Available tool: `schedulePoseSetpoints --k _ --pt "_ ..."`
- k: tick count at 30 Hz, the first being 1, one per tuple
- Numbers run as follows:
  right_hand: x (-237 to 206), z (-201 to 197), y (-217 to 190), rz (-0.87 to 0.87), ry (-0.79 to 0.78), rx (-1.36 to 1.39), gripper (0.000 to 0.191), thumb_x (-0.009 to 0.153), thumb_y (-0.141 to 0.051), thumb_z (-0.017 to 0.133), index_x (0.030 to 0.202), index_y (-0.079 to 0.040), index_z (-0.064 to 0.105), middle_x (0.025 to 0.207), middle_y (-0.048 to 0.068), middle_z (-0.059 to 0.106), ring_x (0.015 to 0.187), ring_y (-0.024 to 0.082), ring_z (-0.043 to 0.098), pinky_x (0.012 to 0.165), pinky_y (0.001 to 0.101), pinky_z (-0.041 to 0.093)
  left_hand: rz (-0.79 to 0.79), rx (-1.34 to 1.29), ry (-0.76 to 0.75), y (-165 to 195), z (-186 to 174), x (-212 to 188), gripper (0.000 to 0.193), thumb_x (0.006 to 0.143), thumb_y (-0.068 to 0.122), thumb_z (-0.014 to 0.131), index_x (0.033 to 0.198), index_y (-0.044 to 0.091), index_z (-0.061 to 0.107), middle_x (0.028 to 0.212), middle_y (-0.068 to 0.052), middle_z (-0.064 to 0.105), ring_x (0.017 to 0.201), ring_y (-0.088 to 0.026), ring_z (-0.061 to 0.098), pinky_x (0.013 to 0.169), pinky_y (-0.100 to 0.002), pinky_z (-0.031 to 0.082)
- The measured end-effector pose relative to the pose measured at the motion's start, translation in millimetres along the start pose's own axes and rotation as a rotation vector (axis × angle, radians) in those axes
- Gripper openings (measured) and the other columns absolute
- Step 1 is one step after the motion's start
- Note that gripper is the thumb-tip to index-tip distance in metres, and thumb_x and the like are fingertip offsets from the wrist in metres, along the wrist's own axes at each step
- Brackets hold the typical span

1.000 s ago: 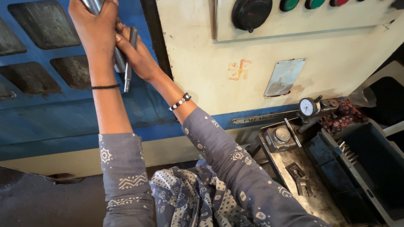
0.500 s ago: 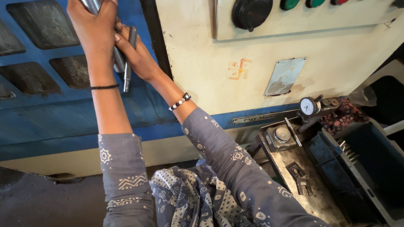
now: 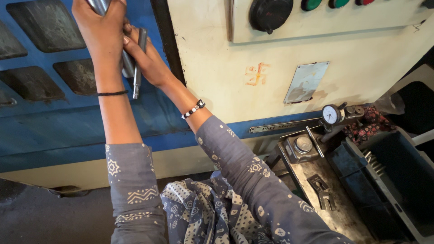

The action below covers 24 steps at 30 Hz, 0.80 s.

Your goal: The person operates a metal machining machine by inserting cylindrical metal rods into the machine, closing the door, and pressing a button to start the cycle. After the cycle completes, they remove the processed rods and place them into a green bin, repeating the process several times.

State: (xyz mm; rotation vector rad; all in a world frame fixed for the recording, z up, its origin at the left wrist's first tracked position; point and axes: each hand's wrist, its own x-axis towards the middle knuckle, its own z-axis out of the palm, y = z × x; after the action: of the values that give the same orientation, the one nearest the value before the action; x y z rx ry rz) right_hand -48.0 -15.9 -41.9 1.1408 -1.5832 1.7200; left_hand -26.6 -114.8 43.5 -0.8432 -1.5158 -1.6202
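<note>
both hands are raised against the blue machine door point(image 3: 54, 122). the left hand point(image 3: 101, 31) is wrapped tight around a thick metal bar point(image 3: 97, 5) at the top edge of the view. the right hand point(image 3: 147, 58) sits just beside it, fingers curled around a thinner metal rod point(image 3: 138, 68) that hangs upright below the grip. the wrists hide where bar and rod meet. to the right stands a cream control panel point(image 3: 316, 49) with a black knob point(image 3: 270, 13). lower right, well apart from the hands, a dial gauge point(image 3: 331, 114) stands by a dark blue bin point(image 3: 389, 180).
</note>
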Motion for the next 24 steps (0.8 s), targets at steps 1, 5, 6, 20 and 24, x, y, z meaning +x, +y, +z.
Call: schedulePoseSetpoints --k 1,5,6,20,24 --pt "0 0 0 -0.004 0.0 0.003 0.041 0.112 -0.033 0.044 0.133 0.001 0.056 0.121 0.013 0.06 0.116 0.026 0.055 0.11 0.0383 0.041 0.001 -0.001 0.001 0 0 0 0.019 0.103 -0.006 0.074 0.103 -0.001 0.055 0.084 -0.007 0.066 0.069 -0.015 0.067 0.065 -0.03 0.056" --pt "0 0 2 0.017 0.001 -0.001 0.042 0.112 -0.032 0.044 0.133 0.002 0.057 0.121 0.013 0.06 0.114 0.025 0.055 0.111 0.0382 0.042 -0.023 0.03 0.011 0 0 -1 0.021 0.101 -0.002 0.073 0.097 0.001 0.053 0.078 -0.004 0.063 0.064 -0.012 0.064 0.062 -0.027 0.055" --pt "0 0 3 0.031 0.002 -0.005 0.042 0.112 -0.032 0.044 0.132 0.002 0.057 0.12 0.013 0.06 0.112 0.025 0.056 0.111 0.0382 0.043 -0.016 0.025 0.01 1 1 0 0.02 0.101 -0.003 0.073 0.099 0.0 0.053 0.08 -0.005 0.064 0.065 -0.013 0.065 0.062 -0.028 0.055" --pt "-3 -1 -6 0.038 0.009 0.015 0.039 0.113 -0.03 0.044 0.131 0.002 0.057 0.117 0.013 0.062 0.111 0.025 0.057 0.11 0.036 0.044 -0.062 0.003 0.021 1 3 -4 0.02 0.101 -0.008 0.072 0.105 0.0 0.054 0.082 -0.006 0.064 0.067 -0.014 0.065 0.064 -0.03 0.055" --pt "-4 -1 -9 0.025 -0.001 0.022 0.039 0.113 -0.03 0.043 0.133 0.002 0.055 0.123 0.013 0.06 0.118 0.026 0.056 0.111 0.0359 0.043 -0.051 -0.017 0.012 1 3 -5 0.02 0.102 -0.008 0.072 0.106 0.0 0.054 0.083 -0.006 0.065 0.068 -0.014 0.066 0.063 -0.029 0.056"
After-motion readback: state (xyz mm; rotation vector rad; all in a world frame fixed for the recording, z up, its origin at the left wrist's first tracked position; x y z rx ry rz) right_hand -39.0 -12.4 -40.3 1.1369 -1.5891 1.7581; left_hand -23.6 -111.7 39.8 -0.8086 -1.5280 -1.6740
